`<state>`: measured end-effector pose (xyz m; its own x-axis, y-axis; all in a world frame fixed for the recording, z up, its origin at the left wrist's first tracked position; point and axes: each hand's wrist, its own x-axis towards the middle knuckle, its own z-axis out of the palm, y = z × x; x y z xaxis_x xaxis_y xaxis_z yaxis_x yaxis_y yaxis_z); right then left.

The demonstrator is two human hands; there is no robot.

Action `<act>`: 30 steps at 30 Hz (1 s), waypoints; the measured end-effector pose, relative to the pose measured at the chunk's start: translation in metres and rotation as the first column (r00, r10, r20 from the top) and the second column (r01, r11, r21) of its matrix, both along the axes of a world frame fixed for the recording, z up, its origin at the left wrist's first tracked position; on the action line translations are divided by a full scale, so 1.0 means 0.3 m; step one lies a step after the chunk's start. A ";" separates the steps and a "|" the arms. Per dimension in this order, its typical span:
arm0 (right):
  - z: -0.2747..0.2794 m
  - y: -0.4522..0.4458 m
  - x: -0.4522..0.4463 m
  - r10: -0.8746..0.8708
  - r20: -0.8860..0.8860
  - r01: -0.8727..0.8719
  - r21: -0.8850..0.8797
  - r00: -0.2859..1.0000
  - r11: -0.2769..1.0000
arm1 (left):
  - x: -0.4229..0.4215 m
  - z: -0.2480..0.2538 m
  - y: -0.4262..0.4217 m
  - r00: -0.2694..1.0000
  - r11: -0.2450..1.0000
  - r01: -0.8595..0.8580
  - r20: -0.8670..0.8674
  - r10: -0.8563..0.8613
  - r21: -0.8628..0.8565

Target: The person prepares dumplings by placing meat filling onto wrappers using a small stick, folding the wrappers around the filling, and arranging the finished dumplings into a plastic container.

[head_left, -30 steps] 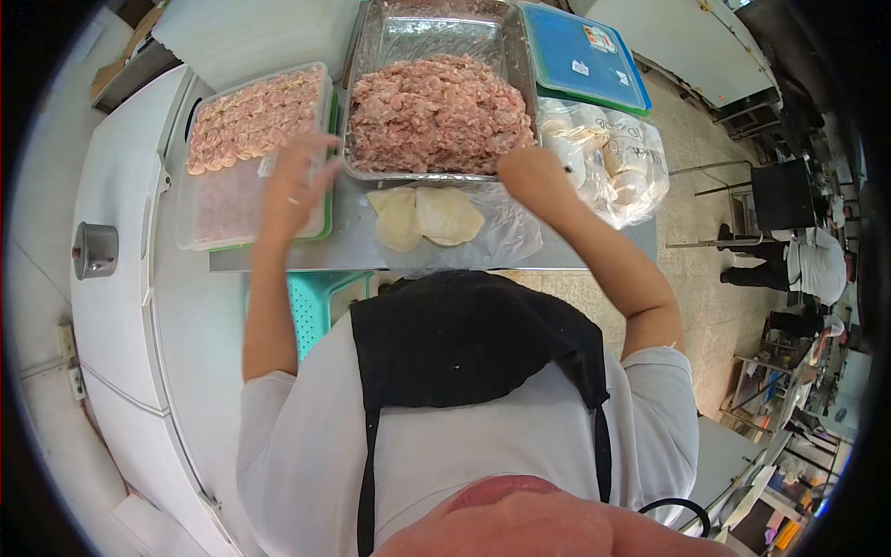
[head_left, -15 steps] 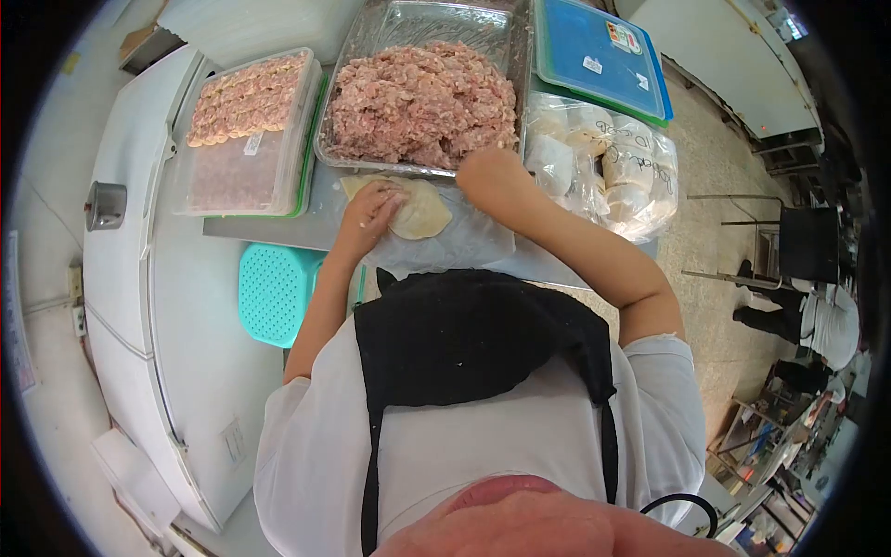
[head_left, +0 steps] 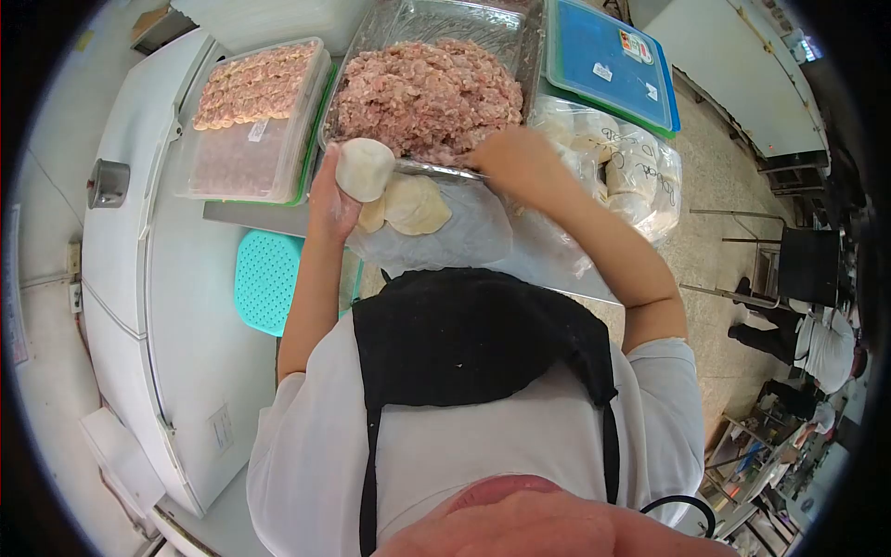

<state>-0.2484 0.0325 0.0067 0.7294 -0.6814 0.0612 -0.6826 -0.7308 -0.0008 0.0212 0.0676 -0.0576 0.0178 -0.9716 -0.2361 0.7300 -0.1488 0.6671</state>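
At the meat tray, our left hand holds a wrapper against its palm. We cannot tell whether our right hand, near the bulging bag, pinches anything.

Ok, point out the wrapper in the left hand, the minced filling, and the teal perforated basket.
Wrapper [head_left: 365, 171]: head view, middle of its pale face.
Minced filling [head_left: 429, 93]: head view, middle of the mound.
Teal basket [head_left: 267, 281]: head view, perforated surface.
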 end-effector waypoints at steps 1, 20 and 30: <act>0.066 -0.024 -0.025 -0.037 -0.041 0.038 0.013 0.998 0.999 | 0.014 -0.015 0.000 0.993 0.999 -0.026 0.119 0.028 -0.020; -0.069 -0.042 0.313 -0.287 -0.117 0.298 0.098 0.951 0.949 | 0.303 0.129 -0.113 0.911 0.986 -0.147 0.379 0.164 -0.074; -0.011 -0.023 0.313 -0.492 0.658 0.263 0.421 0.570 0.868 | 0.220 0.183 -0.215 0.939 0.996 0.093 -0.330 -0.092 -0.011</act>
